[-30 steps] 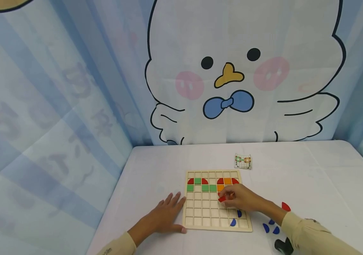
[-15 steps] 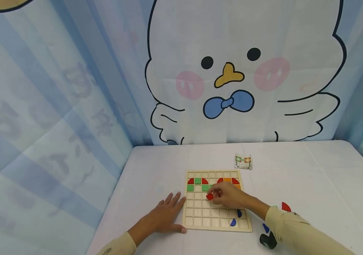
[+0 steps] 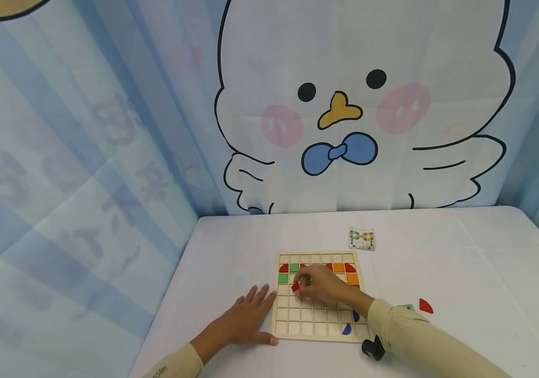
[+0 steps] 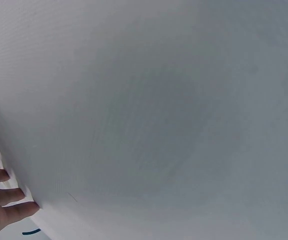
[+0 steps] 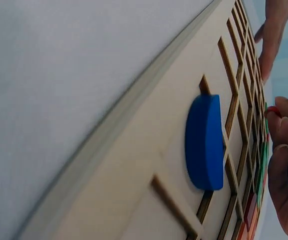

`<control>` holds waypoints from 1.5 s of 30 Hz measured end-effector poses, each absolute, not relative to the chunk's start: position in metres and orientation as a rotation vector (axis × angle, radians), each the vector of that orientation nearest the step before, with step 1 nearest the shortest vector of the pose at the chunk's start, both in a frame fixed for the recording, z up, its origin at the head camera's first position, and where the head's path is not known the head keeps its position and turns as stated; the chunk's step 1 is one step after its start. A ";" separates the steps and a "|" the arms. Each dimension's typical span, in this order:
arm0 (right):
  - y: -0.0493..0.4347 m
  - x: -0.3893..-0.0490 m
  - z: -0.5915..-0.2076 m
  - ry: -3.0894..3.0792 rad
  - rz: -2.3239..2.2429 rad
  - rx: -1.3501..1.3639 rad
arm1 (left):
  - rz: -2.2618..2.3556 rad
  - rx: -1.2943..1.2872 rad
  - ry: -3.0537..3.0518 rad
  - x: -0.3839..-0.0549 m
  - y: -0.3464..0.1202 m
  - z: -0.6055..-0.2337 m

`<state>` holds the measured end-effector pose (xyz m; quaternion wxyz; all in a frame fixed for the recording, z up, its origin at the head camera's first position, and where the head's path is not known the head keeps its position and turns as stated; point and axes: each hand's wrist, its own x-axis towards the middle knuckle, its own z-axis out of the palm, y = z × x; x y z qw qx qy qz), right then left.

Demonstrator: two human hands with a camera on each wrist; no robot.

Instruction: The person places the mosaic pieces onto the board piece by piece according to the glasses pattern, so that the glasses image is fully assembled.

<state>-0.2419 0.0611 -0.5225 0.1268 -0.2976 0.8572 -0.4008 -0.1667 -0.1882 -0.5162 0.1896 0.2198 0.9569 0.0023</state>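
In the head view a wooden grid board (image 3: 319, 336) lies on the white table. Above its left part my right hand (image 3: 321, 284) pinches a small red piece (image 3: 295, 287) between thumb and fingers. The right wrist view shows the same red piece (image 5: 273, 110) at the fingertips. Spread flat on the table, my left hand (image 3: 249, 317) has its fingertips at the board's left edge. Red, green and orange pieces fill cells in the upper rows, partly hidden by my right hand. A blue half-round piece (image 5: 204, 142) sits near the board's edge in the right wrist view.
Behind the board lies a small pattern card (image 3: 361, 239). Right of the board are a red quarter-round piece (image 3: 425, 306) and a partly covered green piece (image 3: 406, 306). My right sleeve (image 3: 421, 331) covers part of the table there. A patterned curtain (image 3: 335, 184) hangs behind.
My right hand has moved left across the board with the red piece, uncovering orange pieces at the right and covering green ones. The left hand has stayed in place.
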 end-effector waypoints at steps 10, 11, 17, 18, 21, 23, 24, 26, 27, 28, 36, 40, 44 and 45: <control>0.040 -0.243 -0.525 2.548 -1.157 -0.836 | 0.009 0.640 2.692 -0.167 -0.188 -0.517; 0.039 -0.243 -0.526 2.555 -1.153 -0.828 | 0.010 0.639 2.689 -0.167 -0.188 -0.517; 0.031 -0.241 -0.531 2.601 -1.133 -0.812 | 0.004 0.626 2.682 -0.167 -0.188 -0.518; 0.030 -0.241 -0.531 2.606 -1.133 -0.814 | 0.003 0.625 2.683 -0.167 -0.188 -0.518; 0.028 -0.239 -0.531 2.607 -1.138 -0.809 | 0.005 0.624 2.683 -0.168 -0.188 -0.517; 0.028 -0.239 -0.530 2.619 -1.122 -0.810 | 0.011 0.626 2.683 -0.168 -0.188 -0.516; 0.028 -0.239 -0.530 2.626 -1.114 -0.811 | 0.016 0.629 2.682 -0.167 -0.188 -0.516; 0.028 -0.239 -0.529 2.637 -1.092 -0.805 | 0.018 0.630 2.680 -0.167 -0.188 -0.516; 0.028 -0.240 -0.529 2.644 -1.079 -0.805 | 0.018 0.632 2.681 -0.167 -0.188 -0.516; 0.028 -0.240 -0.529 2.650 -1.071 -0.807 | 0.016 0.633 2.682 -0.167 -0.188 -0.515; 0.027 -0.242 -0.529 2.683 -1.033 -0.816 | 0.012 0.628 2.690 -0.167 -0.188 -0.515; 0.027 -0.242 -0.529 2.689 -1.018 -0.798 | 0.014 0.618 2.689 -0.167 -0.188 -0.515; 0.026 -0.242 -0.528 2.688 -1.006 -0.776 | 0.013 0.617 2.689 -0.167 -0.189 -0.517; 0.026 -0.242 -0.527 2.690 -1.002 -0.772 | 0.014 0.616 2.689 -0.167 -0.189 -0.516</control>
